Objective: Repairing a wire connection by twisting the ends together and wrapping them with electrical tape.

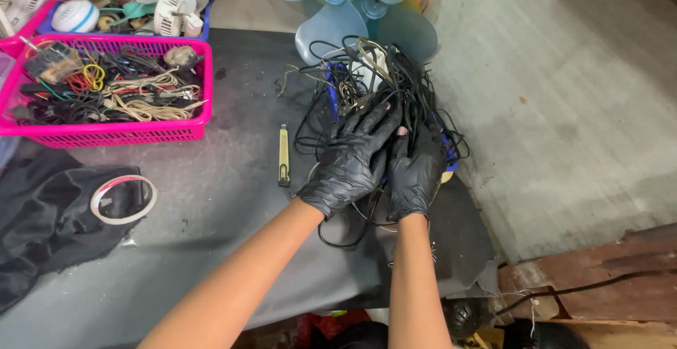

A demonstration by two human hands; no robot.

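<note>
Both of my hands wear black gloves and rest side by side on a tangled heap of black, blue and beige wires [381,81] on a dark mat. My left hand [350,160] lies flat with fingers spread over the near part of the heap. Close beside it, my right hand [415,169] presses on the wires with its fingers curled into them; a torn fingertip shows on the glove. A slim yellow utility knife [283,156] lies on the mat just left of my left hand.
A pink basket [113,133] with cables and small parts stands at the far left. A tape roll [124,199] lies on black cloth. Blue fan blades [338,10] sit behind the wires. Bare concrete floor [564,95] is on the right, wooden boards [599,278] lower right.
</note>
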